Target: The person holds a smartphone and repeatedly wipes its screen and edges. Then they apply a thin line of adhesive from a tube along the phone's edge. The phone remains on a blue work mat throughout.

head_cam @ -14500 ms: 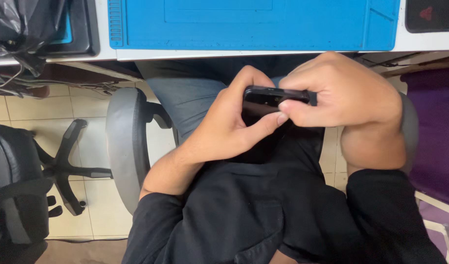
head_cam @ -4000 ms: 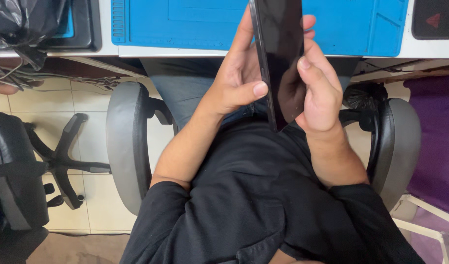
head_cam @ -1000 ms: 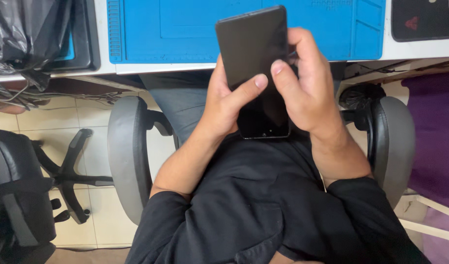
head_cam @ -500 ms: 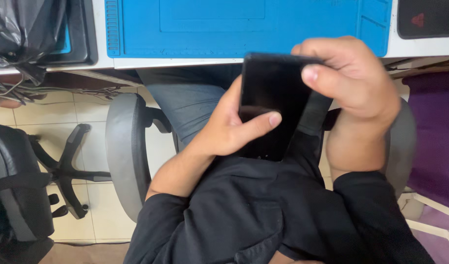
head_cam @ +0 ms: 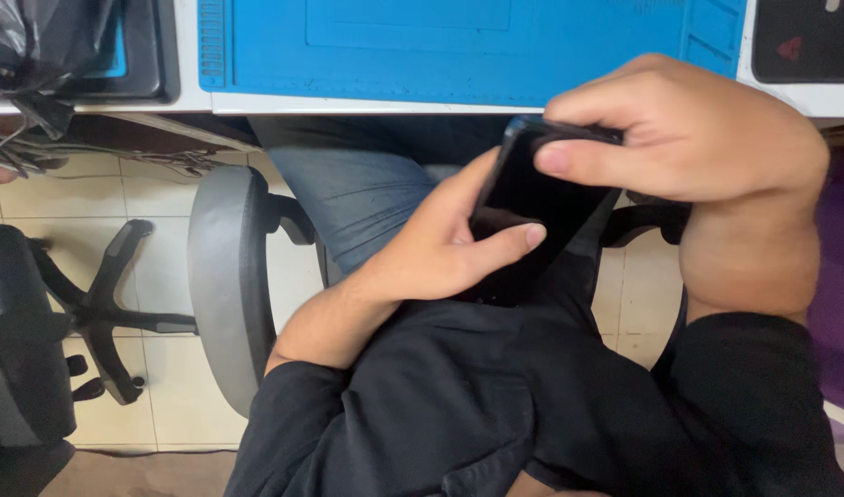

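A black smartphone [head_cam: 532, 202] with a dark screen is held above my lap, tilted with its top edge toward the desk. My left hand [head_cam: 440, 248] cradles it from below, thumb lying across the lower screen. My right hand [head_cam: 688, 129] grips the phone's top end from above, fingers curled over the edge and thumb pressed on the glass. Both sleeves are black.
A blue work mat [head_cam: 468, 46] lies on the white desk [head_cam: 367, 103] ahead. A black mat [head_cam: 803, 41] sits at the far right, a black bag [head_cam: 35, 46] at the far left. My grey chair armrest [head_cam: 224, 276] is at left; another office chair [head_cam: 35, 313] stands on the tiled floor.
The phone has come down from in front of the desk toward my lap and tilted flatter. My right hand has shifted to clamp its top end.
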